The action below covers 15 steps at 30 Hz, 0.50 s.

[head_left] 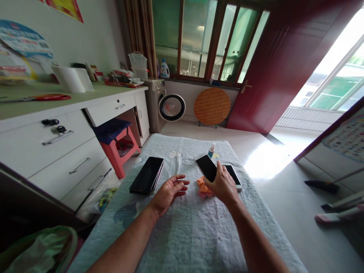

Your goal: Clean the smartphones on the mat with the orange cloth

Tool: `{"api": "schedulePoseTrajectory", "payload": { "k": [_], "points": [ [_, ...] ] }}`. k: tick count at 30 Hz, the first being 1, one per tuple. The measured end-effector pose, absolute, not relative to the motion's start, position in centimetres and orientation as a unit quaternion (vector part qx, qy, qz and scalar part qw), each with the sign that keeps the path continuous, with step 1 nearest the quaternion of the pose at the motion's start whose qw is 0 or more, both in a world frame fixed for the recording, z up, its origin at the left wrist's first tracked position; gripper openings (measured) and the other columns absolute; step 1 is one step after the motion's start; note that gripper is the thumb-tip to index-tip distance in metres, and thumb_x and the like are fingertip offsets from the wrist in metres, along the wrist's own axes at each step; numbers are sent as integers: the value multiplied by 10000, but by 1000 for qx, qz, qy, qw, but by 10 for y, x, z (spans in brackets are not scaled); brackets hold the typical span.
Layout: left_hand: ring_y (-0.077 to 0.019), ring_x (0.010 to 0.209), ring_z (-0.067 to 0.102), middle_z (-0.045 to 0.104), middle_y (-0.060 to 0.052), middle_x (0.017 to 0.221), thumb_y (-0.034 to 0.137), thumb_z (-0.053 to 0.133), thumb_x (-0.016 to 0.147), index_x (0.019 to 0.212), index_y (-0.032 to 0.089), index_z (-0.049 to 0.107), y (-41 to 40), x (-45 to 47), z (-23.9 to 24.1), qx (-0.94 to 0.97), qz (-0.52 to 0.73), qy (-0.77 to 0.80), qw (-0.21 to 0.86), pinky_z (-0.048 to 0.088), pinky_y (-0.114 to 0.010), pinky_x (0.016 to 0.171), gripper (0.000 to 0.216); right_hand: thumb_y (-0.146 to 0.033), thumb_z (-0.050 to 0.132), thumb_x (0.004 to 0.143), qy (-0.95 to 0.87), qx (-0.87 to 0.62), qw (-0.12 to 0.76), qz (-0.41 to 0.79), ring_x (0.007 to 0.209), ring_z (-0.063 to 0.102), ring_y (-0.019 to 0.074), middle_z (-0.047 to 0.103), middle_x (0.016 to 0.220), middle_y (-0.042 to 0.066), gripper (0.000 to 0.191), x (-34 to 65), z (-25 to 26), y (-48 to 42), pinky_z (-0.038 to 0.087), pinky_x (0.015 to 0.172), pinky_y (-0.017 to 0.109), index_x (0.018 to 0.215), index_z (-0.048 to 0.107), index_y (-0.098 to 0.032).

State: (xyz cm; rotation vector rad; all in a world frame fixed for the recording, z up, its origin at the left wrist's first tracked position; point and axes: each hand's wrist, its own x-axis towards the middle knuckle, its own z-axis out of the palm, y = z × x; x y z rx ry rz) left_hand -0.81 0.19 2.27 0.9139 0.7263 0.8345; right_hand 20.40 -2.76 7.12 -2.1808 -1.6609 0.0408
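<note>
Right hand (pixel 222 185): fingers grip a white phone (pixel 206 167) at its 10 o'clock.
Left hand (pixel 170 189): fingers loose, apart; black phone (pixel 146 175) at its 10 o'clock.
Orange cloth (pixel 202 186): right hand's 9 o'clock.

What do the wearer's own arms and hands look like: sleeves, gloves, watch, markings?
Both the ungloved left hand and the ungloved right hand are bare, with no ring visible. No sleeve, watch, bracelet or cable shows on the left forearm or right forearm; no markings can be made out. Anything higher up is out of frame.
</note>
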Motion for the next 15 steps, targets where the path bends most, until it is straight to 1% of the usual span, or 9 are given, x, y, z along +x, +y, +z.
{"api": "schedulePoseTrajectory", "payload": {
  "k": [1, 3, 5, 8, 11, 15],
  "points": [
    [-166, 875, 628, 664, -110, 1089, 350, 729, 768, 1158, 171, 556, 2, -8, 22, 418, 383, 335, 753, 479, -286, 775, 462, -486, 578, 726, -579, -794, 182, 15, 1062, 542, 286, 546, 1146, 146, 743, 215, 74, -26, 433, 826, 349, 1340, 374, -121],
    [-158, 858, 625, 669, -105, 1067, 344, 741, 757, 1142, 169, 564, 2, -8, 22, 416, 383, 338, 753, 476, -282, 776, 459, -489, 568, 724, -550, -822, 144, 20, 1003, 561, 272, 550, 1108, 135, 619, 237, 78, -24, 439, 776, 334, 1225, 476, -138],
    [-152, 846, 623, 672, -99, 1050, 342, 753, 744, 1127, 168, 572, 2, -8, 23, 413, 382, 339, 754, 473, -274, 773, 458, -481, 568, 715, -507, -854, 115, 15, 982, 563, 271, 554, 1076, 137, 556, 258, 77, -22, 439, 771, 331, 1147, 519, -136],
    [-148, 832, 624, 674, -92, 1042, 336, 767, 730, 1109, 169, 583, 2, -8, 25, 410, 378, 338, 758, 472, -267, 768, 453, -484, 587, 687, -471, -878, 88, 5, 1055, 523, 311, 545, 1085, 178, 592, 282, 69, -19, 430, 828, 347, 1132, 534, -96],
    [-147, 827, 627, 672, -95, 1045, 316, 763, 737, 1101, 167, 591, 2, -8, 25, 407, 377, 337, 761, 470, -267, 766, 430, -515, 597, 668, -452, -889, 74, 2, 1068, 505, 343, 530, 1097, 219, 644, 294, 61, -17, 420, 860, 366, 1114, 554, -52],
    [-154, 832, 632, 672, -97, 1044, 295, 753, 749, 1091, 167, 601, 2, -8, 25, 403, 378, 336, 763, 466, -269, 768, 396, -519, 582, 679, -444, -893, 74, 13, 1076, 502, 354, 521, 1125, 240, 670, 296, 55, -15, 420, 865, 374, 1138, 551, -32]
  ]
}}
